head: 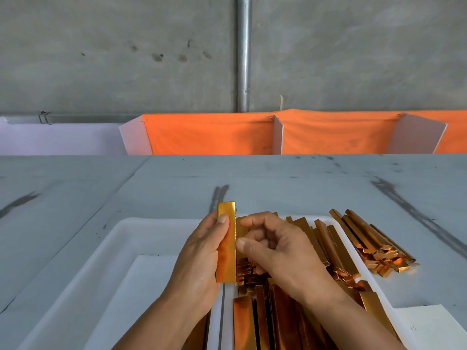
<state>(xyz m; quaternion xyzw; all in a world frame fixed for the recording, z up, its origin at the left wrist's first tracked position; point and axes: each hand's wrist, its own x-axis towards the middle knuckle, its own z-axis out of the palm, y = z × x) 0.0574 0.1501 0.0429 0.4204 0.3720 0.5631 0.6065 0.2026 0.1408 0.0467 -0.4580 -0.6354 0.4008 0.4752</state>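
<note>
Left hand (199,251): grips one folded gold card strip (227,245), thumb flat on its front face near the top, fingers wrapped behind; the strip is held upright above the white tray (151,231), near the tray's middle. Right hand (280,248): fingers curled, thumb tip against the strip's right edge, index finger bent just beside the strip's upper part; whether it pinches the strip cannot be told. Under and behind the right hand: a loose heap of gold strips (290,311), filling the right part of the tray, long pieces lying lengthwise toward the person. Left part of the tray: a white sheet (136,281) lying flat. Right of the tray, on the grey table (252,178): a second pile of gold strips (366,243), fanned out and touching the tray rim. Near right corner: a sheet of white paper (429,324). Beyond the table: orange cloth (209,135) hung between white divider panels (278,137), and a metal pipe (243,54) running up the concrete wall.
</note>
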